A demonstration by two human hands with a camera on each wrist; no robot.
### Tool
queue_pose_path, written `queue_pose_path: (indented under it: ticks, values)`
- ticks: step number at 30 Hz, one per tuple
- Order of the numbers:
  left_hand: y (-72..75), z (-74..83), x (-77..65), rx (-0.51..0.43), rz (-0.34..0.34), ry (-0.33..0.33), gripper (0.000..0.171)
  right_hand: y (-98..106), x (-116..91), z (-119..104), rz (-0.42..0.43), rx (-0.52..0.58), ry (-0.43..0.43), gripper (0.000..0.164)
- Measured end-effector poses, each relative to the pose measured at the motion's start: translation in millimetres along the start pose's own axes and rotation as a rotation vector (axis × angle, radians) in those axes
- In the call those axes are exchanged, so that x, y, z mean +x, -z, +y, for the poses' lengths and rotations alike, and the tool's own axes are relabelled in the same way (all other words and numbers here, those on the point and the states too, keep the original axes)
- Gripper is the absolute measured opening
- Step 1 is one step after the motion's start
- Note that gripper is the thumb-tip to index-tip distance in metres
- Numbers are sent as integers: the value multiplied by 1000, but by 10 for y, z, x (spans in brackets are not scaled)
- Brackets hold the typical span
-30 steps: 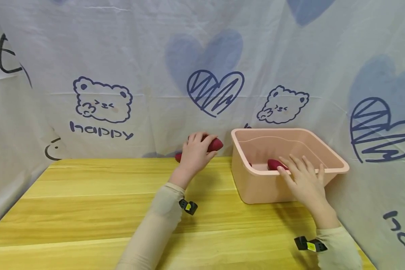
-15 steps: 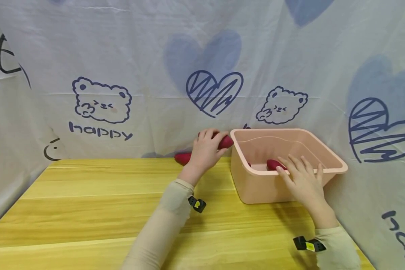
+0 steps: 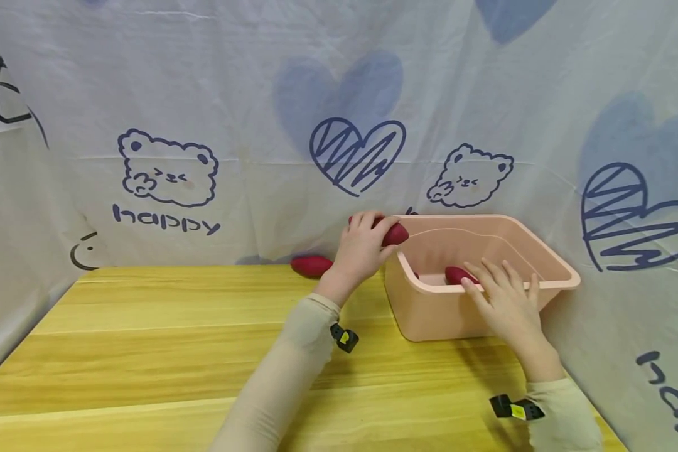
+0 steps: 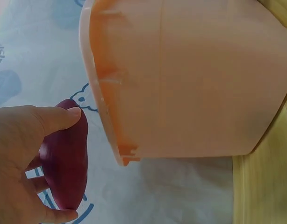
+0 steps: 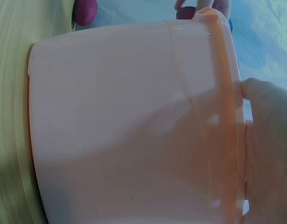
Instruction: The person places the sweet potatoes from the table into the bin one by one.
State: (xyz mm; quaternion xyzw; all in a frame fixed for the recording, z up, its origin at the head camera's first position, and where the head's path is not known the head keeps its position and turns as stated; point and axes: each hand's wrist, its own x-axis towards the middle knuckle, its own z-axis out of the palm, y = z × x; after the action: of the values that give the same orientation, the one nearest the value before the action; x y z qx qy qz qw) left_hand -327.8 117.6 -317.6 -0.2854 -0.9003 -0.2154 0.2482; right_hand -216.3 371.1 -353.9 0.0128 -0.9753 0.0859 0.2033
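Note:
My left hand (image 3: pixel 361 250) grips a dark red-purple sweet potato (image 3: pixel 396 235) at the left rim of a pink plastic bin (image 3: pixel 446 317). In the left wrist view, thumb and fingers span the tapered sweet potato (image 4: pixel 66 158), which is beside the rim and higher than the tabletop. My right hand (image 3: pixel 508 304) rests on the bin's near rim, fingers spread and reaching over the inside. Under those fingertips, a sweet potato (image 3: pixel 457 275) lies in the bin, partly hidden by the near wall. A sliver of another (image 3: pixel 416 275) shows at the inner left.
One more sweet potato (image 3: pixel 309 267) lies at the back edge of the wooden table (image 3: pixel 147 351), left of the bin. Behind the table hangs a pale printed cloth (image 3: pixel 248 125). It also runs along the right side, close to the bin.
My left hand has carried its sweet potato rightward and slightly up to the bin's rim. The sweet potato at the back of the table now shows more fully. My right hand stays put.

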Motion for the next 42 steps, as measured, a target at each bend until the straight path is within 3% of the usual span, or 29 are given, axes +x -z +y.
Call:
queue_pose_path:
  ticks: [24, 34, 42]
  values:
    - [-304, 499, 317, 84, -175, -91, 51, 3, 1, 14, 13, 0, 4, 56]
    - [-389, 461, 338, 93, -182, -160, 49, -22, 17, -26, -4, 9, 3, 55]
    - [-380, 503, 352, 103, -243, -209, 49, 2, 13, -1, -20, -5, 6, 57]
